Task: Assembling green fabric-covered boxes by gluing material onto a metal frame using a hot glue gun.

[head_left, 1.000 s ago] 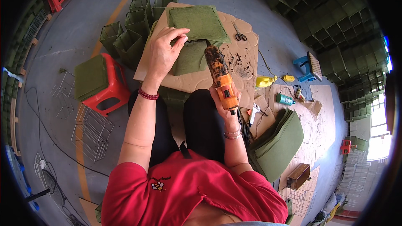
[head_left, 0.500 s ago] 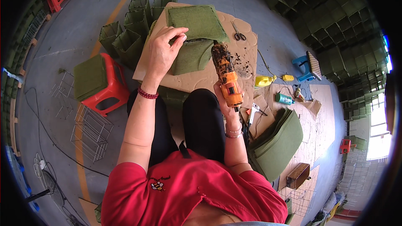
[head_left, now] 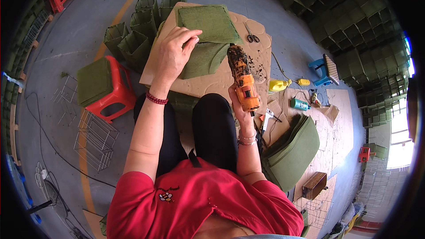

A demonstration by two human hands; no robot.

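Note:
My right hand (head_left: 239,102) grips an orange power tool (head_left: 246,87) with a switch on its side. Black residue crusts the tool's front, which points away from me toward the near right corner of a green felt piece (head_left: 206,23). That square piece lies flat at the far side of a cardboard-topped table (head_left: 212,87). Another green felt flap (head_left: 201,62) sticks out toward me from beneath it. Over the felt's left part is my left hand (head_left: 175,53), thumb and forefinger drawn near each other in a pinch, other fingers curled. Whatever they hold is too small to make out.
Scissors (head_left: 251,33) and black crumbs lie on the table's right. Beyond its left edge stand green felt boxes (head_left: 135,44); nearer is a red stool (head_left: 117,90). At right are a white glue gun (head_left: 266,119), stacked felt sheets (head_left: 294,150), a yellow bottle (head_left: 279,85) and cords.
The orange tool and my right hand have shifted slightly right, its blackened tip drawing away from the felt's corner. My left hand has moved a little to the right, fingers still pinched.

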